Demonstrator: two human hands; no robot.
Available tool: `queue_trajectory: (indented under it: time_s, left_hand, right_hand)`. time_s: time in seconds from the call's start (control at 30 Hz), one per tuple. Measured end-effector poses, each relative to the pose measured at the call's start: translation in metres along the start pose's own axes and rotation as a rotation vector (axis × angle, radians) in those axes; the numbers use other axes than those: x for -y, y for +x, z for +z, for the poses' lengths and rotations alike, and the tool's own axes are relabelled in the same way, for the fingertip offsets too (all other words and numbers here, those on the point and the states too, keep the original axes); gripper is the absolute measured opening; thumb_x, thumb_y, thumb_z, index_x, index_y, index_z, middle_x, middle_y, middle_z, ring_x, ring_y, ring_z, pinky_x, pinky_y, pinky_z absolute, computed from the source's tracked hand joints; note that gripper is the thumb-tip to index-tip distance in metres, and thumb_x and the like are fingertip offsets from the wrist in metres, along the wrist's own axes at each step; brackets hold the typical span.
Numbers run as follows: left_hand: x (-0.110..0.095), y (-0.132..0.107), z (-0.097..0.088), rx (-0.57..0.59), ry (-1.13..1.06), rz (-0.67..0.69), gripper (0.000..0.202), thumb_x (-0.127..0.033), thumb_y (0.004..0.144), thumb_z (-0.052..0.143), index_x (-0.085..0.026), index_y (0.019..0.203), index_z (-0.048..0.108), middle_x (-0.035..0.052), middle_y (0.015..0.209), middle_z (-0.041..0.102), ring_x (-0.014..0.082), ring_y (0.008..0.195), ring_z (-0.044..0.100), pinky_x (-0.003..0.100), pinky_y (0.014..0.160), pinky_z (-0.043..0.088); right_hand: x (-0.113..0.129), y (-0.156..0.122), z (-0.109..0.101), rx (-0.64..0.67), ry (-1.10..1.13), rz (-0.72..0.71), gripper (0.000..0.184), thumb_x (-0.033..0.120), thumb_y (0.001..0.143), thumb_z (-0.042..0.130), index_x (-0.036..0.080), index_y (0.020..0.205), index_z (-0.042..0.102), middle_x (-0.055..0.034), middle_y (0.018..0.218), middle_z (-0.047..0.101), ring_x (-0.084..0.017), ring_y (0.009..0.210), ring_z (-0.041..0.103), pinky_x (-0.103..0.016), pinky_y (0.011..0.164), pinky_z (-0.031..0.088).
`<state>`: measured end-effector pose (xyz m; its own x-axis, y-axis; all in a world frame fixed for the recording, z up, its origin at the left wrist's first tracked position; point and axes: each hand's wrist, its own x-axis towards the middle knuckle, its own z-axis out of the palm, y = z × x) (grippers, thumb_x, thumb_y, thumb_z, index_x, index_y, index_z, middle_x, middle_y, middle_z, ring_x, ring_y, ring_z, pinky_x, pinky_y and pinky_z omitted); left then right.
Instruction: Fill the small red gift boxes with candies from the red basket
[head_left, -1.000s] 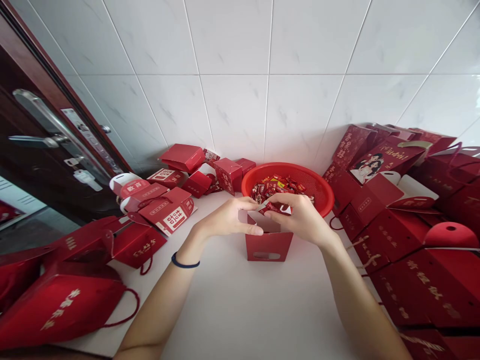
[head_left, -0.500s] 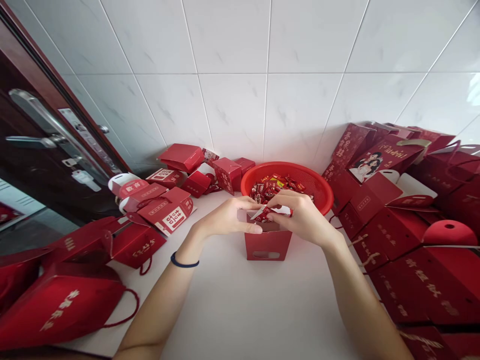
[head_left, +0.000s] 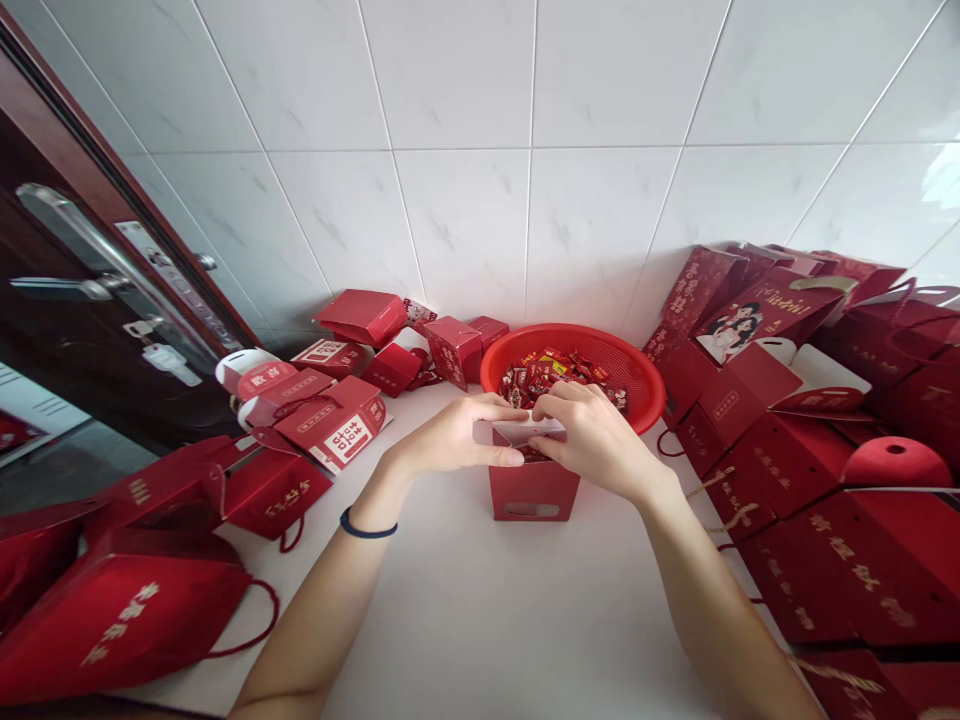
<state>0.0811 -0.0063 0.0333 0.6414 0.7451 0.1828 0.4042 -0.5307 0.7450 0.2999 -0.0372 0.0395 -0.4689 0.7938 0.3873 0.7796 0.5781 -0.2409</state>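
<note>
- The red wrapped packet that showed between my fingers half a second ago is out of sight; I judge it has gone down into the red gift box (head_left: 534,488), adding to its filling.
- The box stands open on the table (head_left: 525,610), in front of the red plastic basket (head_left: 649,392) of wrapped sweets (head_left: 559,368).
- My left hand (head_left: 448,432) has its grip around the box's left rim, thumb in front.
- My right hand (head_left: 600,435) bends its fingers at the opening; whether its grip holds anything, I cannot tell.

Small box (head_left: 534,492): interior partly hidden behind right fingers (head_left: 562,400). Door (head_left: 75,385) cut off left.
</note>
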Motion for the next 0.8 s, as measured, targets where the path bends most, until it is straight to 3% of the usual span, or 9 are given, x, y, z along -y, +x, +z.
queue_trajectory:
  time_s: [0.2,0.33,0.5,0.67,0.8]
  left_hand:
    - [0.002,0.0,0.001,0.006,0.038,0.044,0.044,-0.041,0.083,0.076,-0.026,0.124,0.072,0.0073,0.128,0.07,0.0268,0.122,0.062,0.04,0.106,0.048]
    - [0.003,-0.001,0.002,0.033,0.086,0.051,0.055,-0.041,0.078,0.08,-0.026,0.129,0.068,0.0065,0.129,0.069,0.0266,0.122,0.062,0.038,0.104,0.049]
    - [0.009,0.002,0.007,-0.094,0.053,-0.036,0.071,-0.034,0.075,0.081,-0.023,0.141,0.056,0.0099,0.141,0.062,0.0297,0.127,0.059,0.04,0.101,0.052]
    - [0.015,0.009,0.012,-0.127,-0.085,0.019,0.038,-0.036,0.08,0.075,-0.017,0.113,0.071,0.0078,0.11,0.075,0.0245,0.098,0.07,0.034,0.083,0.057]
    - [0.011,0.01,0.011,-0.219,-0.146,0.06,0.036,-0.041,0.081,0.074,-0.016,0.106,0.071,0.0073,0.101,0.076,0.0228,0.09,0.071,0.032,0.078,0.058]
  right_hand:
    - [-0.005,-0.003,-0.007,-0.059,0.143,-0.033,0.007,0.012,0.086,0.063,0.018,0.087,0.065,-0.0038,0.082,0.063,-0.016,0.075,0.055,-0.029,0.069,0.037]
    - [-0.006,-0.005,-0.01,-0.067,0.181,-0.018,0.006,0.015,0.089,0.061,0.018,0.088,0.066,-0.0043,0.084,0.065,-0.017,0.077,0.057,-0.028,0.069,0.038]
    - [-0.01,-0.006,-0.011,-0.09,0.22,0.019,0.009,0.022,0.09,0.064,0.018,0.098,0.065,-0.0063,0.097,0.069,-0.02,0.086,0.061,-0.03,0.075,0.043]
    - [-0.022,-0.007,-0.012,-0.115,0.336,0.053,0.028,0.032,0.091,0.066,0.018,0.115,0.064,-0.0099,0.114,0.07,-0.024,0.101,0.065,-0.035,0.083,0.05]
    - [-0.033,-0.012,-0.01,-0.095,0.482,0.123,0.04,0.04,0.093,0.062,0.019,0.127,0.06,-0.011,0.117,0.069,-0.024,0.103,0.067,-0.039,0.088,0.053]
